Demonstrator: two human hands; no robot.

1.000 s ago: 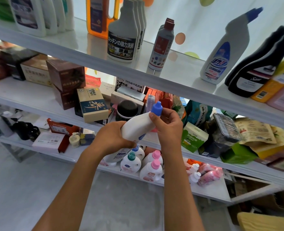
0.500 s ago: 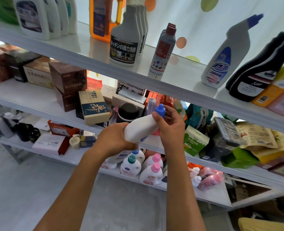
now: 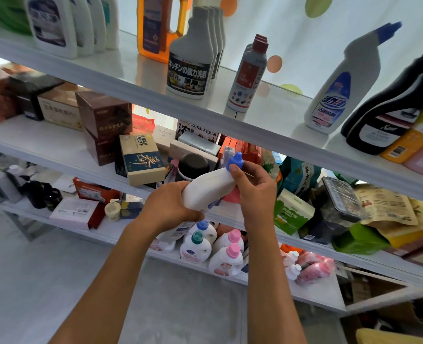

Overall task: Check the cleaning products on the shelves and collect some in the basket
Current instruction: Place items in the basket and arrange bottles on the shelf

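I hold a white bottle with a blue cap [image 3: 209, 188] tilted in front of the middle shelf. My left hand [image 3: 167, 207] grips its base from below. My right hand [image 3: 253, 187] holds its neck, thumb just under the cap. On the top shelf [image 3: 136, 80] stand a matching white toilet-cleaner bottle with a blue cap [image 3: 342, 88], a grey kitchen-cleaner bottle [image 3: 190, 58], a slim bottle with a red cap [image 3: 248, 75], black bottles [image 3: 389, 115] and an orange jug [image 3: 159, 26]. A yellow corner, perhaps the basket [image 3: 399, 337], shows at the bottom right.
The middle shelf [image 3: 56, 150] carries boxes, a black jar [image 3: 193, 167], green cartons and food bags. Small white detergent bottles with pink, green and blue caps [image 3: 212, 247] crowd the lower shelf. Grey floor lies below and to the left.
The bottle and both hands have stayed almost still; the view has drifted slightly, so the shelves sit a little lower in the frame.
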